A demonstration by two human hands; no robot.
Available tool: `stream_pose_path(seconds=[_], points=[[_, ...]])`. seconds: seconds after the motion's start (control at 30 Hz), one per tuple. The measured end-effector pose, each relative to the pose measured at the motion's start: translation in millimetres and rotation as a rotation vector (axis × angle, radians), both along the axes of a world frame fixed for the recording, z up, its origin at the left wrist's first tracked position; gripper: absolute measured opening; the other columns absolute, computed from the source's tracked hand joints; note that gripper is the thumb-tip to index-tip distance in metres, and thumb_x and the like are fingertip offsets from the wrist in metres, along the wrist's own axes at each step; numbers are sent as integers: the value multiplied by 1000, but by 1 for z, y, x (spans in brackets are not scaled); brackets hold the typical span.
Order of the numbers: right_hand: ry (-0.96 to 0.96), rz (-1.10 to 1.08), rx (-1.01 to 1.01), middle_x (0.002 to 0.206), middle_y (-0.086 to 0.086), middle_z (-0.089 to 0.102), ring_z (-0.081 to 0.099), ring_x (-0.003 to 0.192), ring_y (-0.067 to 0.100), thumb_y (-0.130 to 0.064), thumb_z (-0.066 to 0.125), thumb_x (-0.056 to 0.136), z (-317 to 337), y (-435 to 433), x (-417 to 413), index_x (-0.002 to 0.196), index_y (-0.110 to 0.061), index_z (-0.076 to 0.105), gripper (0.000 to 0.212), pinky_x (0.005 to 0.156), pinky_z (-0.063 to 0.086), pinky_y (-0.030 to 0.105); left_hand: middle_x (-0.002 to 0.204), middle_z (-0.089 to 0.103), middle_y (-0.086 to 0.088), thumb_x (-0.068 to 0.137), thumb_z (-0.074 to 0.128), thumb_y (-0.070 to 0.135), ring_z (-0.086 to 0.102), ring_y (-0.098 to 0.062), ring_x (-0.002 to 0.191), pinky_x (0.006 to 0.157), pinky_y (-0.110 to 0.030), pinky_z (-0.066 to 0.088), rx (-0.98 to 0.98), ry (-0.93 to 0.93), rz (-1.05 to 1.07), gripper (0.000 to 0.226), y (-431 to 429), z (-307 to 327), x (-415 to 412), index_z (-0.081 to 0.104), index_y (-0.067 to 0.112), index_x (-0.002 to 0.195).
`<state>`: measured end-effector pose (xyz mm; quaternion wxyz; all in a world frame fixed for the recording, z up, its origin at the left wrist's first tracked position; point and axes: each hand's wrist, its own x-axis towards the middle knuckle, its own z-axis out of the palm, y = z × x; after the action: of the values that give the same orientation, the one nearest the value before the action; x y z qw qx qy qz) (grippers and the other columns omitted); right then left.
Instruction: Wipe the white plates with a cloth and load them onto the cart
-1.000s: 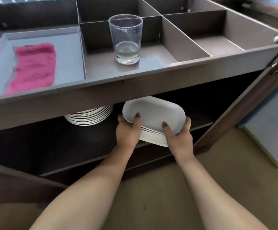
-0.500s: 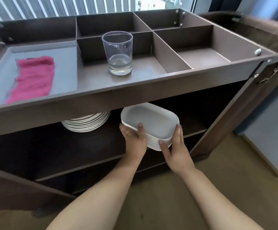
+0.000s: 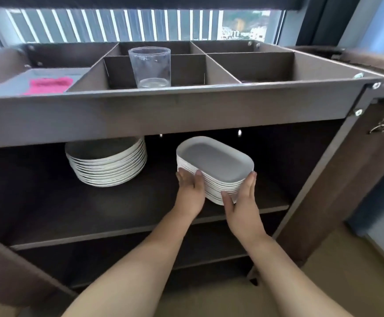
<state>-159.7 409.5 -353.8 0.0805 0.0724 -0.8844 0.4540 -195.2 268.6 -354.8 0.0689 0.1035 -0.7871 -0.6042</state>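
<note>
The stack of plates I am handling is white, glossy and oblong with rounded corners. Each plate is nested in the next, so the thin rims show as fine lines down the side. It sits on the cart's dark middle shelf, close to the front edge and toward the right end. Farther left on that shelf a pile of round white plates reaches back under the top tray.

In the divided brown tray on top, a clear glass stands in a middle compartment and a fuzzy pink cloth lies in the left one.

Both my bare forearms reach forward. My left hand lies flat against the stack's left end, fingers straight and together. My right hand presses its near right side the same way, fingertips up by the top rim.
</note>
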Motion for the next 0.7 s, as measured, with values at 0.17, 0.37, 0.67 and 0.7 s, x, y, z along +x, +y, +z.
stream_pose_path(seconds=[0.17,0.37,0.67,0.7], points=[[88,65,-11,161,3,-13,-16,121,-32,-10,46,100,-11,4,4,153,-15,-9,77,95,4,-10,159,18,-14,101,28,48,19,-28,146,118,-48,21,-8,24,-25,64,5,-2,10,11,13,152],[168,142,103,161,-2,-9,3,136,-9,-1,45,98,-16,2,-6,154,-12,2,72,103,15,-2,160,19,-5,104,22,42,18,-22,147,114,-26,16,16,-77,-31,57,-17,18,-25,13,17,155],[54,292,365,152,-1,-31,-6,149,21,-17,38,103,-16,-9,-26,153,-17,-6,67,117,7,22,140,48,-4,105,29,31,49,-19,125,95,-26,37,-106,94,-96,43,-15,6,-23,27,21,146],[30,290,398,152,-1,-33,-5,149,22,-20,37,104,-14,-12,-29,154,-17,-8,67,116,5,26,143,46,-6,105,29,30,48,-21,127,96,-25,36,-146,103,-82,44,-15,6,-25,26,18,147]])
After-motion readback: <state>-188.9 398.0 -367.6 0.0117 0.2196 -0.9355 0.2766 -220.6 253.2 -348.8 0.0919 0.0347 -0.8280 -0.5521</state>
